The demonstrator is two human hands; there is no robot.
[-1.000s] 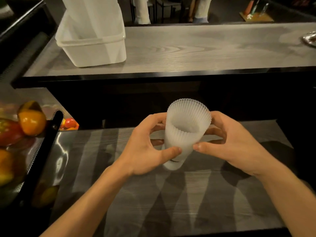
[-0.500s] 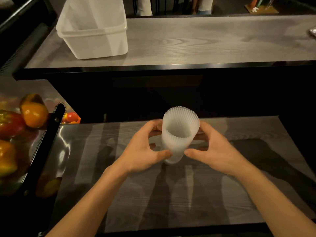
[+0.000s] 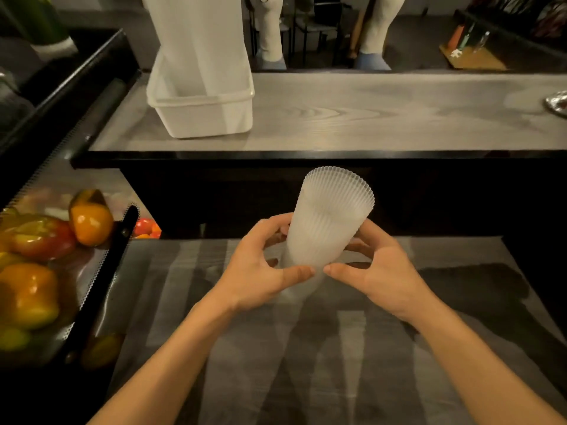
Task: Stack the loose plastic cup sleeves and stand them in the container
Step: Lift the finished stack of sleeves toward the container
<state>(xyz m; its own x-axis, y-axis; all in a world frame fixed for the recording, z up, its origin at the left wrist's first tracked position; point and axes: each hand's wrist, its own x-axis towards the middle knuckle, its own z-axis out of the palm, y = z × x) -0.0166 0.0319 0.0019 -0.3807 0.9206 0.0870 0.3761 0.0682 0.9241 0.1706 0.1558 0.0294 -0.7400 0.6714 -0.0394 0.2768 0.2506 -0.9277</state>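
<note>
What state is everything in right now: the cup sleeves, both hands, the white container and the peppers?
cup sleeve stack: nested together, tilted, wide end up, not yet in the container
left hand: grips the stack's lower part
right hand: grips the stack's lower part
container: open-topped, on the upper counter, a tall white item standing in it
peppers: whole, lying at the left

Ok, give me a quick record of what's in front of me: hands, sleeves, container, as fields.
held: sleeve stack, ribbed, translucent, tilted, open end up
left: left hand grips its lower part
right: right hand grips the opposite side
container: white container on upper counter, back left, apart from the stack
inside it: tall white item, unclear what
far left: peppers
</note>
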